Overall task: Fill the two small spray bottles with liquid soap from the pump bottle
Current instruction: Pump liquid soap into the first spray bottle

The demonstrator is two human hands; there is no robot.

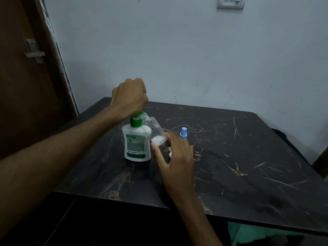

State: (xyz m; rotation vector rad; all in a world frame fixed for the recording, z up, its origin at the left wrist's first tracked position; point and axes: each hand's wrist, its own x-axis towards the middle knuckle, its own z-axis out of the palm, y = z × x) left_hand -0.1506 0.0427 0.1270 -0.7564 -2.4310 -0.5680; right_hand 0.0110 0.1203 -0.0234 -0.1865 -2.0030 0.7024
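So the white pump bottle [137, 142] with the green collar and pump head is standing upright on the dark marble-look table [239, 166], left of centre. The left hand [129, 96] is balled up on top of the pump head, fingers curled down around it as far as I can see, knuckles facing the camera.

The right hand [174, 157] is holding a small clear spray bottle [156, 132] with no cap, tilted so its open mouth sits right under the green nozzle. Thumb and fingers pinch it near the base. There's a bit of white foamy soap pooled in the low end, the rest of it looks empty.

The second spray bottle [183, 133] is just behind the right hand, upright on the table with its light blue sprayer top on. The hand hides most of its body, so can't tell what's in it. There's also a small white thing [170, 154] peeking out by the right hand, can't make out what it is.
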